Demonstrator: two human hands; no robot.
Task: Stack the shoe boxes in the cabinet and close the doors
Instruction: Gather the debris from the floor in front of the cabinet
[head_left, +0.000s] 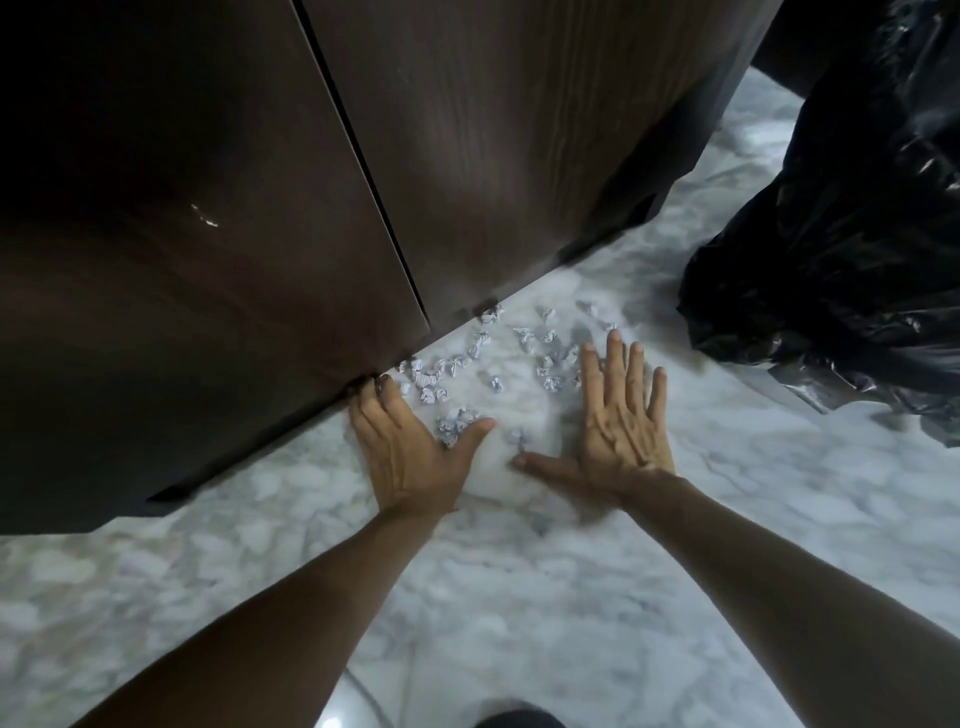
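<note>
Looking basically done: both cabinet doors (311, 171) are sitting closed, no shoe boxes in sight. Left hand (410, 447) and right hand (618, 431) are resting flat, fingers spread, holding nothing, among crumpled paper scraps (457, 364).

- Cabinet (467, 156): dark brown wood grain, standing on the pale marble floor.
- Its two doors (197, 234) are shut, a thin seam between them.
</note>
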